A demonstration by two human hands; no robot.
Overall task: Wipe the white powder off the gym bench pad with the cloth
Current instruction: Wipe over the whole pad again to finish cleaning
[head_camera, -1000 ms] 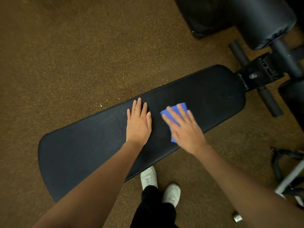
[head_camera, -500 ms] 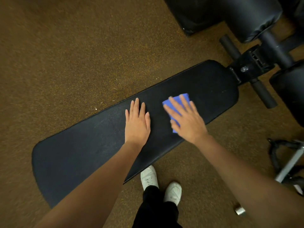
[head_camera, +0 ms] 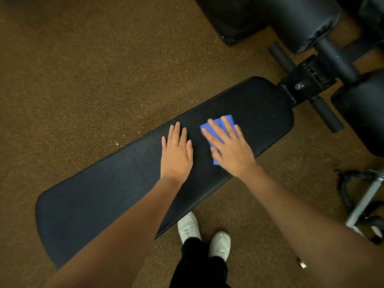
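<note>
Your right hand (head_camera: 229,146) is flat with fingers spread, pressing the blue cloth (head_camera: 220,126) onto the bench pad (head_camera: 264,113); your left hand (head_camera: 176,153) lies open on the pad beside it, holding nothing. Since you're only pressing the cloth, it could bunch or slip out. Faint powder (head_camera: 145,146) sits by your left hand, easy to miss or smear.

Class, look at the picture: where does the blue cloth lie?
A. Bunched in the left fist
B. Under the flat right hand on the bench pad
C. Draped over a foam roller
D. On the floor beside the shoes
B: the blue cloth lies on the bench pad under the straight fingers of the right hand, while the left hand rests bare on the pad.
</note>
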